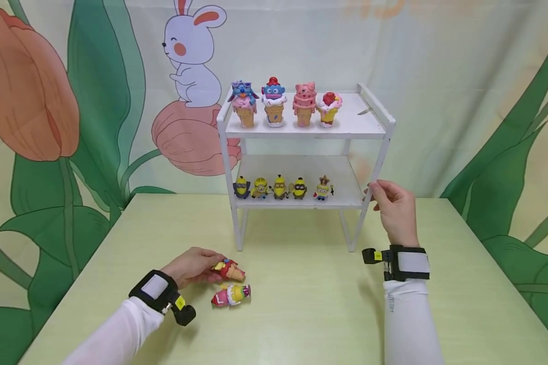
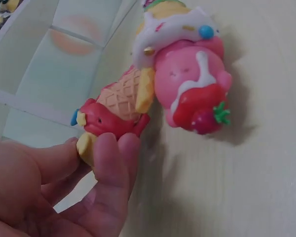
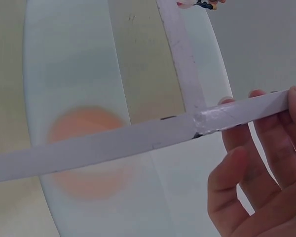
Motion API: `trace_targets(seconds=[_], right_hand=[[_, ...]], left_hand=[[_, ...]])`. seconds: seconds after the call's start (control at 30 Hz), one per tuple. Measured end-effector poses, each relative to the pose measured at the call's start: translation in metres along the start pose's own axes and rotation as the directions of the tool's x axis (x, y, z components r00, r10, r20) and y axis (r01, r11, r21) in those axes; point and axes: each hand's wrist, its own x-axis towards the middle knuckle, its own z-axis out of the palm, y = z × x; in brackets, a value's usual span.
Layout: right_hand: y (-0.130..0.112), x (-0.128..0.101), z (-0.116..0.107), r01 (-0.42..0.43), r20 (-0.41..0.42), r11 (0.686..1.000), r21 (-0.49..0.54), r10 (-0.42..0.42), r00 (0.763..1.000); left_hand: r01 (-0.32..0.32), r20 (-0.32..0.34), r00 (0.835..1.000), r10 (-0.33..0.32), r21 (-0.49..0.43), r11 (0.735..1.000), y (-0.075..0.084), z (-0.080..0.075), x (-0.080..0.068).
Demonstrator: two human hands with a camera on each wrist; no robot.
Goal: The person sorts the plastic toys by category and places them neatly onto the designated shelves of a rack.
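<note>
My left hand (image 1: 195,265) pinches a red ice-cream-cone figurine (image 1: 230,270) by its head end. In the left wrist view the thumb and fingertips meet on a yellow part of the figurine (image 2: 106,118), and its waffle cone points away. Just beside it lies a pink-and-yellow ice-cream figurine (image 1: 231,295) on its side, with a red berry on top (image 2: 204,118). My right hand (image 1: 396,210) holds the right front post of a white two-tier shelf (image 1: 301,136). The right wrist view shows the thumb on one side of the post (image 3: 256,108) and fingers behind it.
Several ice-cream figurines (image 1: 274,104) stand along the upper tier, towards its left. On the lower tier several small yellow figurines (image 1: 280,187) stand in a row near the front edge. The shelf rests on a pale table (image 1: 301,314) before a printed backdrop (image 1: 420,101).
</note>
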Motion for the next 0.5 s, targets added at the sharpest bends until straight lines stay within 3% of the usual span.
trace_targets(seconds=[0.2,0.3,0.4,0.47,0.5], right_hand=[[0.001,0.001,-0.002,0.002,0.005,1.000,0.007,-0.002,1.000],[0.001,0.002,-0.002,-0.001,-0.005,1.000,0.006,0.001,1.000],[0.001,0.002,-0.002,-0.001,-0.008,1.000,0.012,0.001,1.000],[0.001,0.001,-0.002,-0.003,-0.004,1.000,0.016,0.003,1.000],[0.001,0.000,-0.002,-0.005,-0.001,1.000,0.016,0.005,1.000]], left_hand=[[-0.040,-0.024,0.999,0.043,0.090,0.995,0.008,0.006,0.000],[-0.106,0.003,0.994,0.107,0.195,0.975,0.016,0.007,-0.002],[-0.216,0.050,0.976,0.211,0.307,0.927,0.028,0.011,-0.009],[-0.303,0.093,0.953,0.290,0.388,0.870,0.040,0.016,-0.017],[-0.349,0.115,0.936,0.333,0.439,0.828,0.047,0.019,-0.022]])
